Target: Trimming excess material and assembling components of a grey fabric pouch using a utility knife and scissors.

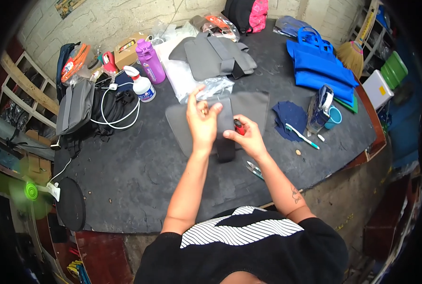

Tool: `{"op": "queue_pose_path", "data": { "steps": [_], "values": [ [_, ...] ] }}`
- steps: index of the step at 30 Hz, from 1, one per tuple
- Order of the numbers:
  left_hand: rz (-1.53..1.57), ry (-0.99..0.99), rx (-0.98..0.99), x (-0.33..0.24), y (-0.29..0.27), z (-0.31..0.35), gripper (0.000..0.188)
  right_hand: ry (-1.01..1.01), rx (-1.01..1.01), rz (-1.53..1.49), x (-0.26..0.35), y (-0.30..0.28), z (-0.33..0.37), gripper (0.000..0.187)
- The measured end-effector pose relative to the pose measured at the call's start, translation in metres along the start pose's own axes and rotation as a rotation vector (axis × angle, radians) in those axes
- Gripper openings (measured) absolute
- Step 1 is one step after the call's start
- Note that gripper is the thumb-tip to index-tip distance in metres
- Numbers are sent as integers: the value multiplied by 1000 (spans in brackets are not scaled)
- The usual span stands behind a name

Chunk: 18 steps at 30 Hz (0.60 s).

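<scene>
Two hands work near the middle of the dark counter (140,175). The left hand (202,124) pinches the upper end of a dark grey strap (226,137) with its fingers (214,109). The strap lies flat on a grey fabric panel (180,124). The right hand (248,138) grips a small red tool (239,127), its fingers touching the strap's right edge.
</scene>
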<state>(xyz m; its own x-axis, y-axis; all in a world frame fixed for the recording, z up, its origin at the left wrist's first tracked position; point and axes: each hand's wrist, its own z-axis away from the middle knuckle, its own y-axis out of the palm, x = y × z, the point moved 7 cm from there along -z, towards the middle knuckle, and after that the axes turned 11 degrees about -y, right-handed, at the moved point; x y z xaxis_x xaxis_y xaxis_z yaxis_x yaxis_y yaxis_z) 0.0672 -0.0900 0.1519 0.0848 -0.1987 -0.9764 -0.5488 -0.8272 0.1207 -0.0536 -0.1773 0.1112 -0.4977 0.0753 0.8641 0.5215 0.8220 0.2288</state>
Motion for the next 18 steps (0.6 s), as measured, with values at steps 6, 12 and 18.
{"op": "queue_pose_path", "data": {
  "steps": [6,12,18],
  "values": [
    [161,-291,35,41,-7,-47,81,229,48,305,-81,-32,11,14],
    [-24,-451,298,90,1,-23,101,329,-45,175,-80,-27,-5,17],
    [-116,-403,64,125,-12,-34,83,495,147,410,-111,-39,30,34]
  ]
}}
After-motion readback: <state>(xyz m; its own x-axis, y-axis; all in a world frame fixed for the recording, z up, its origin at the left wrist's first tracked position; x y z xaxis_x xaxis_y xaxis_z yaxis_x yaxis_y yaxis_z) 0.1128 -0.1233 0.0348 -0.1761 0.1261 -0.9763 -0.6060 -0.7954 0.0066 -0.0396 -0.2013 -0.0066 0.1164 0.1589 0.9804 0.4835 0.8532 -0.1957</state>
